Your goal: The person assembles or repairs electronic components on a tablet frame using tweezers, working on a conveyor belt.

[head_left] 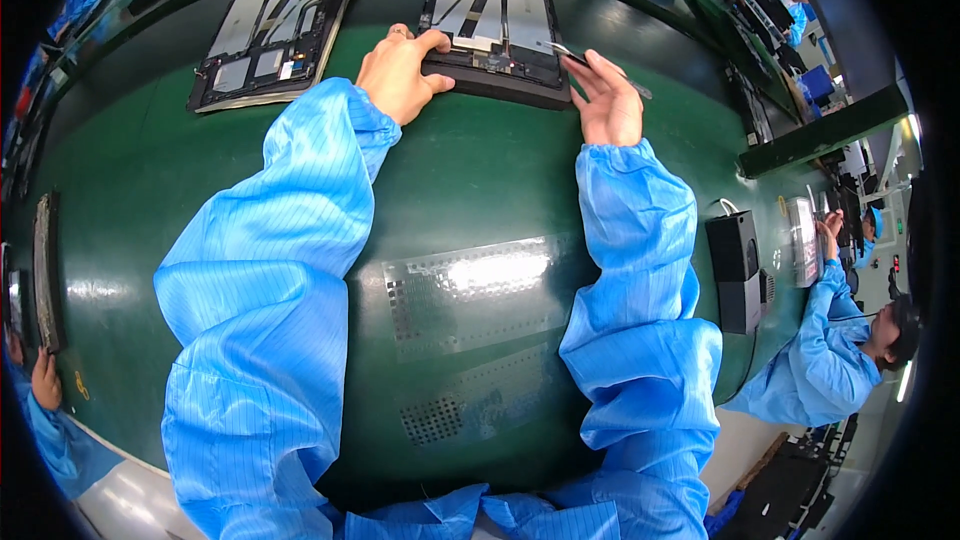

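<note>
An opened tablet (527,12), its grey battery cells, black strips and cables showing, lies on a dark pad (500,86) at the far middle of the bench. My left hand (398,72) rests at its near left corner, fingers apart, index finger on the frame and thumb by the pad's edge. At the near right corner, my right hand (610,100) is closed on a pair of tweezers (562,50). Their tips point left over the tablet's lower right part; whether they touch it I cannot tell. A second opened tablet (268,37) lies on another pad to the left.
Two clear perforated sheets (470,335) lie on the green bench (130,200) between my forearms. A black speaker-like box (734,270) stands at right, below a dark green beam (825,130). Co-workers in blue sit on both sides, one person (820,365) at the right.
</note>
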Demonstrator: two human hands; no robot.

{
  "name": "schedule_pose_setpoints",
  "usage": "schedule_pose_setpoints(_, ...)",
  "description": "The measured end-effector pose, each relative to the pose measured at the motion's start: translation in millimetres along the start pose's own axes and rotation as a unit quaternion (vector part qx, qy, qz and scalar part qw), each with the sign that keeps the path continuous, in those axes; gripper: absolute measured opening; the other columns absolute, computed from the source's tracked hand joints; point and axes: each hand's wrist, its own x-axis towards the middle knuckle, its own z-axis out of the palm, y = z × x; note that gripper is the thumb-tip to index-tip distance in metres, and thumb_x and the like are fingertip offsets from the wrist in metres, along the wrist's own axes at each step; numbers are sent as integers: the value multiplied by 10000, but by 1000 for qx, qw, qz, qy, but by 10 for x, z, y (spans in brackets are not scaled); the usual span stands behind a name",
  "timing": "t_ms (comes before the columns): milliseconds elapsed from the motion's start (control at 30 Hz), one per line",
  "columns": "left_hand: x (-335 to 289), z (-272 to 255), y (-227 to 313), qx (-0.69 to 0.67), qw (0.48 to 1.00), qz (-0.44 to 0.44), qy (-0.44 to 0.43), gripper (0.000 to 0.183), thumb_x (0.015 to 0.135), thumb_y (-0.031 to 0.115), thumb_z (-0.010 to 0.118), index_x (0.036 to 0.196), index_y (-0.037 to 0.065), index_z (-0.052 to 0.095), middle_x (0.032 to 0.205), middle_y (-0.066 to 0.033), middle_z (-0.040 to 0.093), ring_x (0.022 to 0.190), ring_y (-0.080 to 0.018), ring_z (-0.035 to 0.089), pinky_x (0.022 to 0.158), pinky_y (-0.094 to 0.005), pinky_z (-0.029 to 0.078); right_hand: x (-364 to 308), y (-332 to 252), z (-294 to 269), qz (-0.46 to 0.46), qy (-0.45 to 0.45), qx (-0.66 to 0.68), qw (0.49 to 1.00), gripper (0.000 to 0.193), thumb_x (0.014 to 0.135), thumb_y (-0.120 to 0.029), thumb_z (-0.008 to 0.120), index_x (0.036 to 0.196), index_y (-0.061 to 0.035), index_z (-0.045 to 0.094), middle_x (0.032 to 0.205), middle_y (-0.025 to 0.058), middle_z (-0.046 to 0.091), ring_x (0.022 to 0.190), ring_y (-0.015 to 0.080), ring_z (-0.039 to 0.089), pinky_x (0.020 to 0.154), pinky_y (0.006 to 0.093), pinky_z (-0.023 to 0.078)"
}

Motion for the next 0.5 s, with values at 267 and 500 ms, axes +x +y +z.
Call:
schedule_pose_setpoints(267, -70, 30, 10, -10, 1000, 13, 19, 264, 635, 90, 630, 857, 102, 488, 856, -135, 464, 845, -312, 470, 724, -356, 389, -33, 14, 95, 15, -17, 31, 999, 195, 661, -93, 586, 824, 1, 535, 798, 154, 584, 826, 252, 552, 830, 371, 317)
schedule_pose_setpoints(500, -87, 43, 144, -67, 996, -66, 7, 316, 626, 47, 608, 915, 97, 491, 935, -137, 484, 887, -317, 470, 738, -364, 385, -35, 16, 169, -7, -26, 36, 999, 144, 642, -42, 594, 758, 24, 538, 745, 135, 576, 721, 249, 573, 758, 319, 410)
